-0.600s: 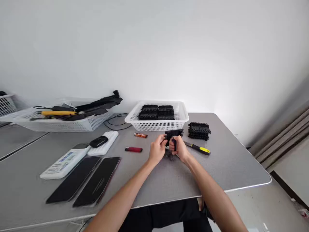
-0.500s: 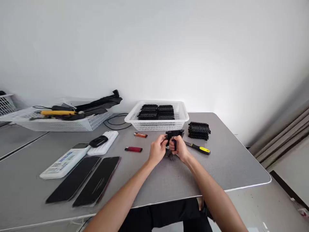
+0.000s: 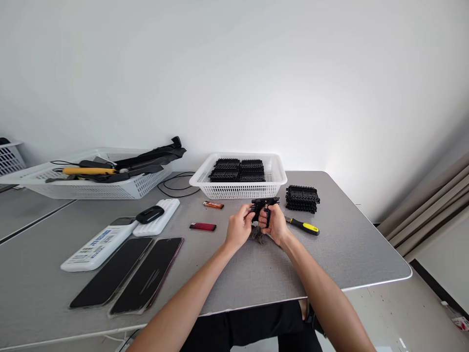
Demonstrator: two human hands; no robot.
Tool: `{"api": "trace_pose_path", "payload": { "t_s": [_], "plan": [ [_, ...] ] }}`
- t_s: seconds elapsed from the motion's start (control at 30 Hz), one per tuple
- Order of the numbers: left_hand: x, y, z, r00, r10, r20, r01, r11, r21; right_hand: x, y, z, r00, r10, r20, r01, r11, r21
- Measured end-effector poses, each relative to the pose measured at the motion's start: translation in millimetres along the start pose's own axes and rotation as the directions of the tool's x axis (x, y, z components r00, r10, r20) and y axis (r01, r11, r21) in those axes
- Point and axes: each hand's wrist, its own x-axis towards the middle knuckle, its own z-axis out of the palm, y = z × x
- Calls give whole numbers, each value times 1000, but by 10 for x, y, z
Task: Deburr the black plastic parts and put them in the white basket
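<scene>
My left hand (image 3: pixel 240 226) pinches the left side of a black ridged plastic piece (image 3: pixel 258 206) held just above the table. My right hand (image 3: pixel 274 225) is closed around a small dark object (image 3: pixel 267 217), upright under the piece's right part; a small orange glow shows near its top. Dark grey scraps (image 3: pixel 258 235) lie on the table below my hands. A screwdriver-like tool with a black and yellow handle (image 3: pixel 307 227) lies right of my right hand, its other end partly hidden. Behind it sits a stack of black ridged pieces (image 3: pixel 302 198).
A white basket (image 3: pixel 240 189) with several black pieces stands at the back. Two lighters, orange (image 3: pixel 213 205) and red (image 3: pixel 202 227), lie left of my hands. Farther left are phones (image 3: pixel 148 276), white devices (image 3: pixel 98 244) and a tool-filled basket (image 3: pixel 135 188).
My right hand has shifted its grip a little on the dark object, and an orange glow now shows at its top. My left hand has hardly moved.
</scene>
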Motion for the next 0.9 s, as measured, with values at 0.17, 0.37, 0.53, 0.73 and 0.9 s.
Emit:
{"api": "trace_pose_path", "payload": {
  "t_s": [0.17,0.37,0.53,0.73,0.9],
  "plan": [
    [12,-1,-12,1000,5,-17,-5,1000,4,-18,-45,5,999,-21,-40,23,999,41],
    [5,-1,-12,1000,19,-9,-18,1000,23,-12,-39,0,999,-29,-46,30,999,18],
    [-3,4,-7,1000,31,6,-31,999,18,9,18,-11,999,-29,-16,28,998,-51],
    [7,22,5,997,-67,-25,64,994,-91,0,45,3,999,-49,24,52,989,-136],
    [77,-26,-17,925,-375,-67,308,839,-449,27,72,5,954,-273,-120,222,918,-328]
  ]
}}
